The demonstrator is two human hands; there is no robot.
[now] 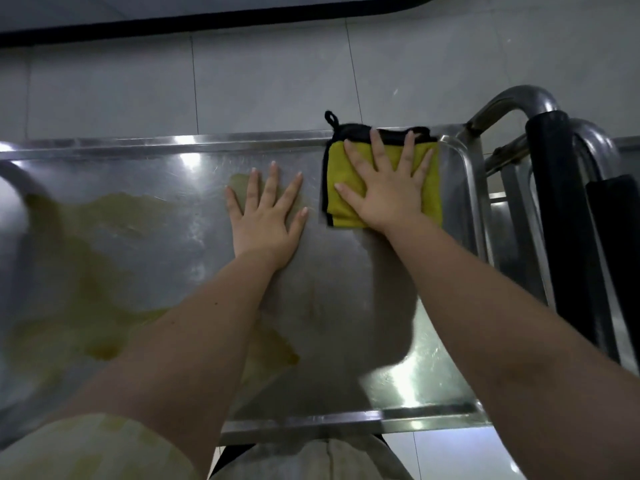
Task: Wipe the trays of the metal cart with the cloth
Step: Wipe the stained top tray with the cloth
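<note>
Yellow microfibre with a black binding and a small hanging loop: the cloth (343, 214) lies folded into a thick pad at the far right corner of the cart's top tray (156, 174), its black edge riding up onto the far rim. From the head view it looks soft, light and limp, so it should slide best under a flat palm rather than in a pinch; bunched in the fingers it would lose its wiping face. The right hand (388, 192) does just that, lying flat on the pad with fingers spread and straight, pressing down and gripping nothing. The left hand (266, 216) is just beside it on bare steel, also flat and splayed, apparently as a brace. The tray is polished stainless sheet with a raised lip all round, finely scratched and glaring under the lights. It is likely slick, and the corners under the lip will probably need a fingertip pushed into the cloth. A wide yellowish patch (104, 237) covers the left half — spill or reflection, I cannot tell. At the right end stand the tubular handle (519, 98) and a black padded grip (554, 188). Beyond the cart, pale grey floor tiles (277, 81) run up to a dark-edged mat (207, 19).
</note>
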